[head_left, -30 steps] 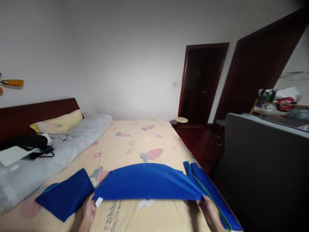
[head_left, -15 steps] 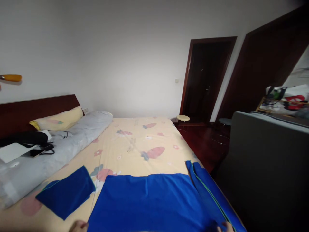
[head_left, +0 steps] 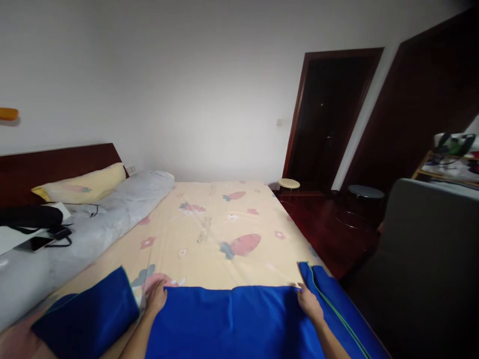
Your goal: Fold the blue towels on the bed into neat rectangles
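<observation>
A blue cloth lies spread across the near part of the bed. At its far left corner my left hand has its fingers closed on the edge. My right hand is at the far right corner, fingertips closed around the edge there; the exact grip is partly hidden. To the left lies a folded blue cloth with a green-edged border, apart from the spread one. Along the right side runs another blue fold with a green edging, beside my right forearm.
The bed has a pale sheet with carrot and flower prints. A grey rolled quilt, a yellow pillow and a phone are at the left. Two round stools, one cream and one dark, and a dark grey panel stand right.
Both hands have moved forward from the near edge of the spread cloth to its far corners. The view has shifted slightly, and the cloths appear lower in it.
</observation>
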The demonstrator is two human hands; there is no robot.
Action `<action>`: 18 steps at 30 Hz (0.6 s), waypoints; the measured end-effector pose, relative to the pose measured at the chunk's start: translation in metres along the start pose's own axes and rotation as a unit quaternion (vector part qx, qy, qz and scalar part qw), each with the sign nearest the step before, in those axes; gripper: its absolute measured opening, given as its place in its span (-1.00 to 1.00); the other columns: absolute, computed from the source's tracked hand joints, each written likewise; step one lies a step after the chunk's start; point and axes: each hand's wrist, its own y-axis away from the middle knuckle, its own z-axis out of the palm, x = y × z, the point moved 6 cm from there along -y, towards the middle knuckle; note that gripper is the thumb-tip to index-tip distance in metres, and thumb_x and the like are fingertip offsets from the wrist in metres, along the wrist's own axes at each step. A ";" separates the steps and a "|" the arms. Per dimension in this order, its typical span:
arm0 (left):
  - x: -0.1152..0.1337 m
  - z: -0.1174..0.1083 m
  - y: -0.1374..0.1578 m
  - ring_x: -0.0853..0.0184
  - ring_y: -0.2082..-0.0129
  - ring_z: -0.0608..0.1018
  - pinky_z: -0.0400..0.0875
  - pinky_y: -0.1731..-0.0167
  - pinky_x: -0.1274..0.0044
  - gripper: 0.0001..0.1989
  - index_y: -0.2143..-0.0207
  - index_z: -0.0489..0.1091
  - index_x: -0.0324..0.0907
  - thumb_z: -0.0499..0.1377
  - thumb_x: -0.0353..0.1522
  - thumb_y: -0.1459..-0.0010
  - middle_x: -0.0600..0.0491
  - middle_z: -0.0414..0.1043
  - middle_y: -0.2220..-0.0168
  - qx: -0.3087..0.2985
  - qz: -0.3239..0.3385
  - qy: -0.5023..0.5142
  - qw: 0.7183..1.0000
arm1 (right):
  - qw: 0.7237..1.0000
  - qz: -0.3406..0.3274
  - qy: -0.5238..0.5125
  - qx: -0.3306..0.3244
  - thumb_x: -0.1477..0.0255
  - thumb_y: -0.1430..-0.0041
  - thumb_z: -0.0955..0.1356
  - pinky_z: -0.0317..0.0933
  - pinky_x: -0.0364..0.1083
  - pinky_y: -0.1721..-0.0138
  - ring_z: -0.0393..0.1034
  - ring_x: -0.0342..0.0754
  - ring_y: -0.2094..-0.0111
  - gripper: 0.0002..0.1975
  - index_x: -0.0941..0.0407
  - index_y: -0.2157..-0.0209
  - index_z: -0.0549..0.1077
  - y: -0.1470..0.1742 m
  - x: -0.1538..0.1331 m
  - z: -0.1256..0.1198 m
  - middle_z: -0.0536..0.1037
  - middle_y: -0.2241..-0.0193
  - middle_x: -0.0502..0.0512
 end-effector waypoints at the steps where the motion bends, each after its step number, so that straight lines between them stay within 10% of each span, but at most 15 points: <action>1: -0.004 0.002 0.001 0.09 -0.14 0.34 0.03 -0.21 0.23 -0.81 0.43 0.39 -0.15 0.14 -0.49 0.19 -0.06 0.49 0.16 -0.002 -0.002 -0.017 1.000 | 1.000 0.004 0.012 -0.004 0.43 0.26 0.32 0.23 0.23 0.11 0.38 0.06 0.50 -0.84 0.08 0.48 0.42 -0.003 0.002 0.003 0.30 0.71 -0.05; 12: -0.008 -0.017 -0.038 0.08 -0.03 0.44 0.18 -0.13 0.33 -0.96 0.49 0.43 -0.12 0.18 -0.40 0.09 -0.05 0.51 0.23 -0.012 -0.029 -0.084 0.996 | 0.999 0.026 0.019 -0.027 0.49 0.24 0.31 0.18 -0.04 0.50 0.24 -0.04 0.74 -0.89 0.06 0.57 0.26 -0.035 0.010 0.008 0.34 0.77 -0.07; 18: 0.016 -0.016 -0.033 -0.17 -0.11 0.33 0.09 -0.11 0.02 -0.75 0.26 0.44 -0.22 0.10 -0.35 0.00 -0.27 0.42 0.04 0.073 -0.051 -0.106 0.990 | 0.999 -0.002 -0.024 0.025 0.40 0.22 0.33 0.30 0.03 0.29 0.42 0.03 0.52 -0.78 0.06 0.40 0.34 -0.029 -0.009 0.008 0.42 0.65 -0.06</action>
